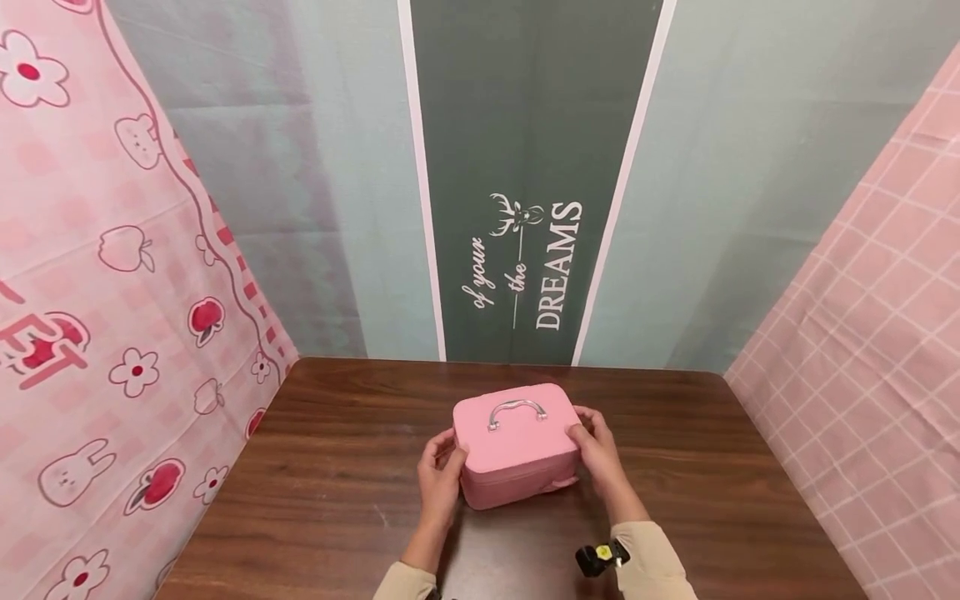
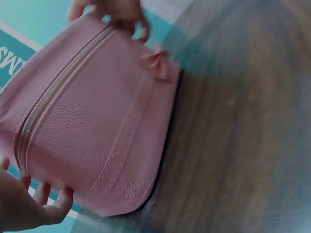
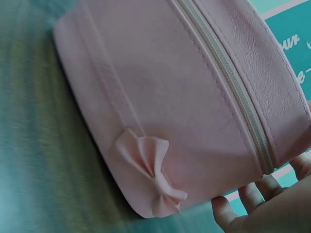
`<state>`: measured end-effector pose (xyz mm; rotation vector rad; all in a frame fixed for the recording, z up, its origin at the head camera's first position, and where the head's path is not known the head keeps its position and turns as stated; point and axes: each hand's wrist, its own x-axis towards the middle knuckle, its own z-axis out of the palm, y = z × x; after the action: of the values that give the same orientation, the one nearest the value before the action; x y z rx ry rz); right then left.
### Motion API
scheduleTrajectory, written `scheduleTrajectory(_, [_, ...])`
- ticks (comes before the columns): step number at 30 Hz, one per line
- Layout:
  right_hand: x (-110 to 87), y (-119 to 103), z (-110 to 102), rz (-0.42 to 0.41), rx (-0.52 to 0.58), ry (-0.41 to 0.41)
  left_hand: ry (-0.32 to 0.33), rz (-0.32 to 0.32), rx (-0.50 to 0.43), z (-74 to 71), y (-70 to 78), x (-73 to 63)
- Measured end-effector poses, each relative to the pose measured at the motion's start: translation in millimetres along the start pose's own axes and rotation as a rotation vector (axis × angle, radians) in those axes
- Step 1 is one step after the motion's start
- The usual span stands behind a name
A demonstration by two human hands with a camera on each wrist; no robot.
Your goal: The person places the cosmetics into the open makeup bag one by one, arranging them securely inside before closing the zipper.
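Observation:
A pink vanity case [image 1: 513,450] with a silver handle [image 1: 517,404] on its lid is near the middle of the table in the head view. My left hand [image 1: 440,468] holds its left side, thumb at the lid's edge. Across from it, my right hand [image 1: 600,457] grips the right side, the thumb over the lid's corner. The left wrist view shows the zipper [image 2: 57,90] closed along the front, just under the lid. A pink bow [image 3: 151,170] sits low on the front, towards the right-hand end, in the right wrist view.
The brown wooden table [image 1: 337,492] runs back to a grey-green curtain [image 1: 517,125] with white lettering. Pink patterned cloth [image 1: 112,317] hangs along the left, and pink checked cloth [image 1: 877,333] along the right. A small black device [image 1: 600,557] is strapped at the right wrist.

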<state>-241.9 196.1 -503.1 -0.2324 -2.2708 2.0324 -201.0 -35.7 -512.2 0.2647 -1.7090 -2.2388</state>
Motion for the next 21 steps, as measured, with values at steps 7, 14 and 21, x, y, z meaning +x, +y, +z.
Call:
scheduleTrajectory(7, [-20.8,3.1,11.7,-0.043,0.089,0.090,-0.100,-0.067,0.051,-5.3,17.4,24.5])
scheduleTrajectory(14, [-35.3,4.4,22.7,-0.066,0.107,0.169,-0.170,-0.119,0.055,-13.1,-2.9,49.0])
scheduleTrajectory(21, [-36.5,9.1,21.8,-0.061,0.104,0.185,-0.160,-0.124,0.071,-12.7,-10.0,48.2])
